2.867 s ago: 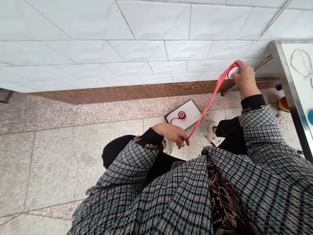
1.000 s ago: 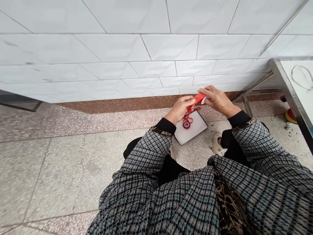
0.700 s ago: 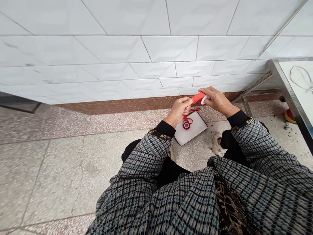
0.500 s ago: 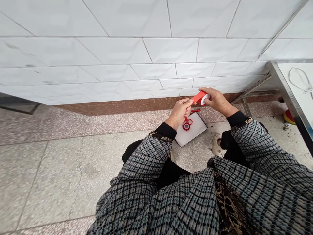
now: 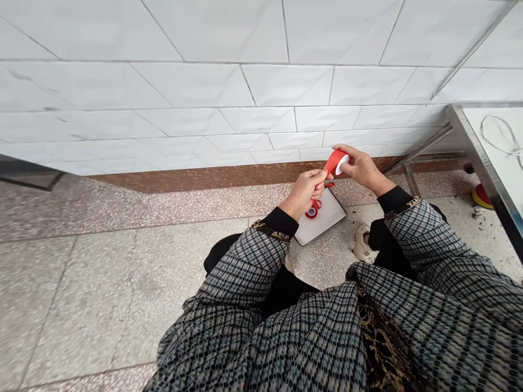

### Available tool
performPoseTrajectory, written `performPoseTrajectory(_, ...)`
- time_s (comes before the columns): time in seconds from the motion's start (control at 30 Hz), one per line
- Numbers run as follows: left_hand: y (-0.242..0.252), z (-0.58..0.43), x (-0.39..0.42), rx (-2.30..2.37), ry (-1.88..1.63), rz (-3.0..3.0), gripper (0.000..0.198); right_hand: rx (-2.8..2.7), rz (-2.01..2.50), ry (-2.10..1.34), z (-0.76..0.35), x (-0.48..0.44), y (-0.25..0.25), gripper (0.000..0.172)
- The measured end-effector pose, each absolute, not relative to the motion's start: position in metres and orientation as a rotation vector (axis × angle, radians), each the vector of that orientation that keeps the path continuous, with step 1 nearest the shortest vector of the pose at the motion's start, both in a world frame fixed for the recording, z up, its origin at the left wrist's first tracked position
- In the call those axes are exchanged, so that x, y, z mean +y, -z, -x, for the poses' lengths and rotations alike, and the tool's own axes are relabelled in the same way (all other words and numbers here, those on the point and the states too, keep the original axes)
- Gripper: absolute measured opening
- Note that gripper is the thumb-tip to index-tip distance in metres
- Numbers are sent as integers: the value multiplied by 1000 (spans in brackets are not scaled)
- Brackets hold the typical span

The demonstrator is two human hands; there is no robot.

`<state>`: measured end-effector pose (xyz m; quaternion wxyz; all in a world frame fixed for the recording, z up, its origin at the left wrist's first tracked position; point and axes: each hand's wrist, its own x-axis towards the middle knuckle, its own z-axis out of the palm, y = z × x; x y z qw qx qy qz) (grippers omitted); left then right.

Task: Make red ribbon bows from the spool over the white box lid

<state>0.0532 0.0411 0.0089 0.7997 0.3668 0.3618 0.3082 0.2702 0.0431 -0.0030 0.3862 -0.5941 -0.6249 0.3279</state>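
Observation:
A roll of red ribbon [image 5: 334,159] with a white core is held up in front of the tiled wall. My right hand [image 5: 363,170] grips it, fingers over the top and thumb at the core. My left hand [image 5: 304,193] is closed, pinching the free end of the ribbon between thumb and fingers just left of the roll. Below them, a smaller red roll [image 5: 311,212] with loose red strip rests on a white, dark-edged panel or tray [image 5: 324,220] on the floor. My left hand hides part of the panel.
At the right stands a metal-framed table [image 5: 476,141] with a thin looped cord [image 5: 500,133] on its top. A red and yellow round object [image 5: 482,196] lies on the floor beneath it. The white tiled wall [image 5: 269,84] rises close ahead. A dark-framed object [image 5: 28,173] is at far left.
My left hand has moved slightly right, closer to the roll, and the stretch of ribbon between my hands is shorter. My right hand keeps its hold with the roll turned a little.

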Motion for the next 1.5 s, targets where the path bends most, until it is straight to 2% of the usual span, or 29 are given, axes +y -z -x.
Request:
performPoseTrajectory(0.37,1,-60,37,841,-690,-832,47,-1207,1411,-1139,-251,39,8,65)
performPoseTrajectory(0.7,11,-63,35,945,-784,-840,36,-861,1212,-1434,-237,33,0,56)
performPoseTrajectory(0.83,11,-67,33,981,-875,-849,36,-763,1261,-1506,-235,34,5,50)
performPoseTrajectory(1.0,11,-65,37,873,-825,-867,40,-713,1261,-1576,-232,33,4,38)
performPoseTrajectory(1.23,12,-56,45,782,-730,-841,46,-773,1260,-1607,-233,31,4,36)
performPoseTrajectory(1.33,12,-51,47,716,-722,-855,50,-910,1294,-1585,-239,32,6,38)
performPoseTrajectory(1.5,14,-41,49,675,-625,-908,50,-1503,1343,-1255,-259,36,5,63)
